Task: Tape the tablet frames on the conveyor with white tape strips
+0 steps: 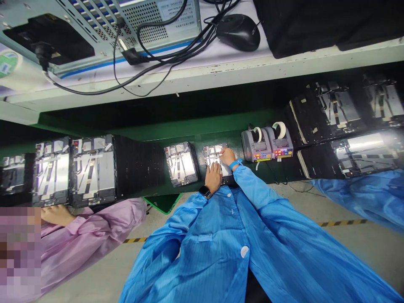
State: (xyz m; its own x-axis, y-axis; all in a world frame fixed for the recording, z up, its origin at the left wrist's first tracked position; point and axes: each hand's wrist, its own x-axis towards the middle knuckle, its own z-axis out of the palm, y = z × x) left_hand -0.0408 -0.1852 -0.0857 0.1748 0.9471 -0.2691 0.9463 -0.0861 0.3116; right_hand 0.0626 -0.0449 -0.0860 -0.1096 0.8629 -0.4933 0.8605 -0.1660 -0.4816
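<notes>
My left hand (213,177), with a black smartwatch (205,192) on its wrist, lies flat on the near part of an opened tablet-like device (212,152). My right hand (227,157), with a blue wrist strap (234,164), rests on the same device's right side, its fingers touching the inner panel. The device shows a metal back with strips of tape and black edges. My hands hide much of it. A similar device (181,164) lies just to the left, not touching either hand.
Two tape dispensers (268,145) stand to the right on the green bench (202,132). Black foam mats hold more devices on both sides. A co-worker's hand (57,214) in a pink sleeve works at left; a blue sleeve (356,198) shows at right. A computer case, cables and a mouse (238,32) sit on the shelf above.
</notes>
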